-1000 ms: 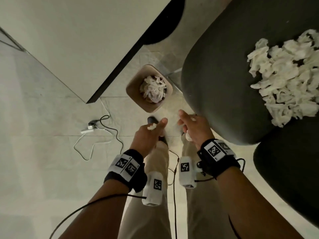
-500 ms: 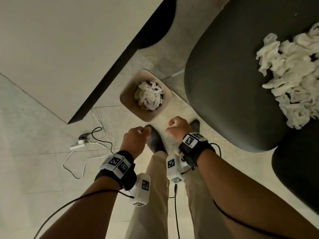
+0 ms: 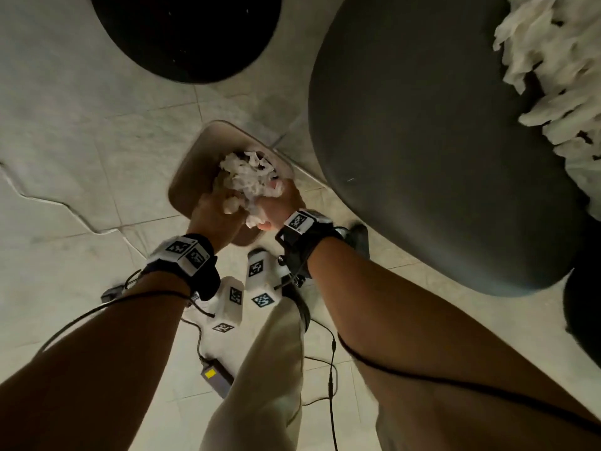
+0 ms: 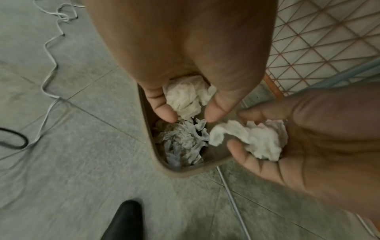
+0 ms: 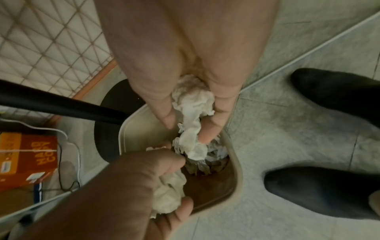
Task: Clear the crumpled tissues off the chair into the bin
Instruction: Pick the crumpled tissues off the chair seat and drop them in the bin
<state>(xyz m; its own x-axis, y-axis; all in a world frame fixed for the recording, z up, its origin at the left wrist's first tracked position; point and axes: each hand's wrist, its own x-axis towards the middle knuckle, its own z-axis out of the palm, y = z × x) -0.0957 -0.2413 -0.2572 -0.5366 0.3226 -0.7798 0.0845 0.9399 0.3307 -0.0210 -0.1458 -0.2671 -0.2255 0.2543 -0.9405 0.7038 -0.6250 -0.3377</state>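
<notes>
A beige bin [image 3: 192,177] stands on the floor, with crumpled white tissues [image 3: 250,174] inside it. Both hands hover over its mouth. My left hand [image 3: 224,203] holds a crumpled tissue [image 4: 187,95] between curled fingers and thumb. My right hand [image 3: 273,203] grips another crumpled tissue [image 5: 193,105], which hangs down toward the bin's contents [image 4: 183,139]. The dark grey chair seat [image 3: 422,141] is to the right. A pile of tissues [image 3: 559,76] lies on it at the far right edge of the head view.
A black round base [image 3: 185,34] sits beyond the bin. My black shoes [image 5: 329,191] stand close to the bin's near side. Cables [image 4: 51,48] and a power adapter [image 3: 216,379] lie on the tiled floor. An orange box [image 5: 26,159] and a wire grid [image 4: 329,40] are nearby.
Both hands have moved forward from above my feet to over the bin's mouth, each still holding its tissue. The view has dropped closer to the bin.
</notes>
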